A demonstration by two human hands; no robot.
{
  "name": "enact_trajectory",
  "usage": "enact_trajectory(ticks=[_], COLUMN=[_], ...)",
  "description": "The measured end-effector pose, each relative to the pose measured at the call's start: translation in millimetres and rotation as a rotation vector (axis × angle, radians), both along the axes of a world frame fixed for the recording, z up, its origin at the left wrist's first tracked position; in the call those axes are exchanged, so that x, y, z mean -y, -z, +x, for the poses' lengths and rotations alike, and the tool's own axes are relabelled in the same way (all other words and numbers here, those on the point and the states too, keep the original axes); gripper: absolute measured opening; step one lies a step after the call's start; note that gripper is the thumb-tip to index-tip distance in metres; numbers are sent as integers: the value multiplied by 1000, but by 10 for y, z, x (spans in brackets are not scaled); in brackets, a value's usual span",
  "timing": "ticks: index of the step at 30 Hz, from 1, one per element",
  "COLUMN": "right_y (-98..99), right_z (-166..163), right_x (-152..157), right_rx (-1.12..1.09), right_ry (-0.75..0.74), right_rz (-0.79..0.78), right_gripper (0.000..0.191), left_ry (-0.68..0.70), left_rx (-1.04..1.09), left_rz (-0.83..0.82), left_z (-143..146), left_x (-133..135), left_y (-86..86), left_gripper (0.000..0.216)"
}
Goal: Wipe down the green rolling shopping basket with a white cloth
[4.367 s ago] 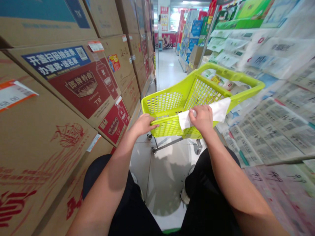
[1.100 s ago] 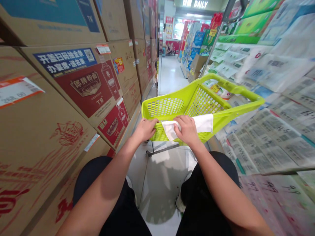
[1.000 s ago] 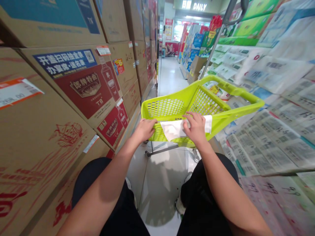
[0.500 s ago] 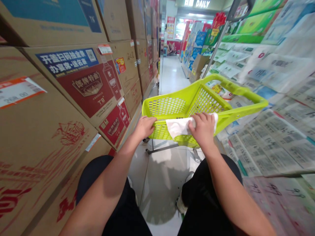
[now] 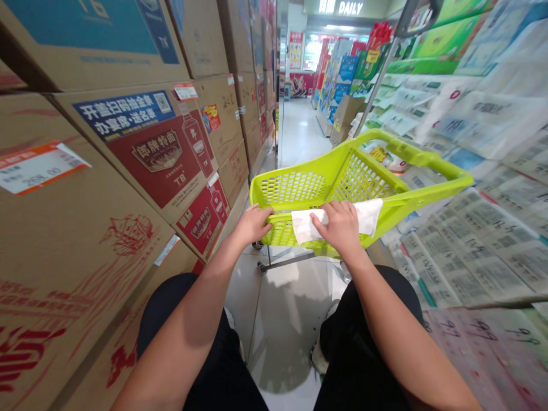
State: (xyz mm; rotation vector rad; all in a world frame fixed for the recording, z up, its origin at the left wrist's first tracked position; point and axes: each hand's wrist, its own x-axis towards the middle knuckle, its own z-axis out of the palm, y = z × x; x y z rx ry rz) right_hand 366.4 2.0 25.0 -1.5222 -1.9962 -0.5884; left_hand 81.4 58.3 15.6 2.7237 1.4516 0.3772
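Observation:
A lime-green plastic shopping cart basket (image 5: 456,182) stands sideways in front of my knees, its handle end at the right. My left hand (image 5: 254,224) is closed over the near rim, close to the left corner. Along the middle of that same rim lies a white cloth (image 5: 370,216), draped down the outer side. My right hand (image 5: 340,228) is wrapped over the cloth and the rim, thumb on the near side and fingers over the top. The fingertips of both hands are partly hidden behind the rim.
Stacked cardboard cartons (image 5: 162,165) with price tags wall the left side. Packs of tissue paper (image 5: 471,228) are piled at the right. A metal pole (image 5: 377,85) rises behind the basket. Beyond it, the tiled aisle (image 5: 299,128) leads to more shelves.
My right hand has slid left along the rim, uncovering the right part of the cloth. My left hand keeps its place near the corner. The view has shifted slightly.

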Motion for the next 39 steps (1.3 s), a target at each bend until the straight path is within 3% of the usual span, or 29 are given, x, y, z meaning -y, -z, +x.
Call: enact_trajectory(ticks=[4,7,10,15,18,21,25,29,33,39], right_y=[-57,-52,4,94,102,68,-29,-66,27,151], right_z=[420,476,209,-463,-574,-339,249,524,161,-586], right_x=[-59,-75,-43,67,80,34,-55,-89,-14,141], right_rx=[-54,-78,-37,25,25,16,-40,-72,-76,-33], right_ry=[95,143,128,-86,-135,-54,149,186,120,-120], right_rz=[99,147,114,-74,-100,-49,88,172,98,-105], right_gripper=[37,35,35,49,47,36,32,29,30,40], left_ry=[-9,-20,-6,25,31,-2,-22,-45,-36,27], left_rx=[3,-14,-40,-59,-43,-87,-130,-162,-198,-156], left_rz=[16,27,36,65,70,57,20,1,-7,8], left_z=[-57,-34,20,59,19,-57,-139,-101,25,132], left_x=[-76,-71,-7,121,105,9,-99,-60,57,169], left_y=[42,52,14,-69,-75,-62,-58,-79,-96,-106], left_gripper=[29,33,35,28,32,41,44,39,39,26])
